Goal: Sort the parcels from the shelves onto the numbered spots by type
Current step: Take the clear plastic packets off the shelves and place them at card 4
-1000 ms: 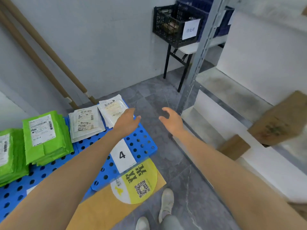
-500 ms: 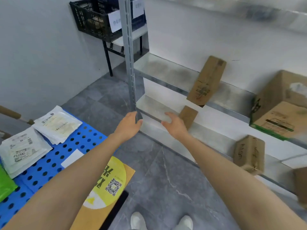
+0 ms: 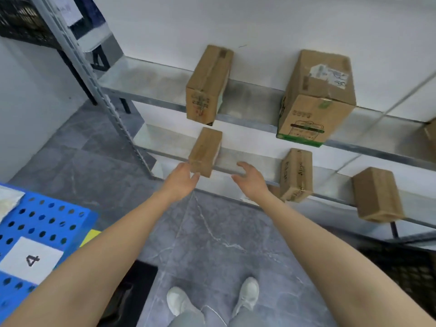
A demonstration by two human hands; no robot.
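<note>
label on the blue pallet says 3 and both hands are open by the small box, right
No: the head view shows the label on the blue pallet reads 4, not 3. The left hand and right hand are open by the small box.

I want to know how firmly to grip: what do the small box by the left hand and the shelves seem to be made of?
Small box: apparently plain brown cardboard, matte, with creased, slightly soft edges. Shelves: probably galvanised sheet steel, dull grey with a mottled sheen and a folded front lip; the exact metal cannot be told.
</note>
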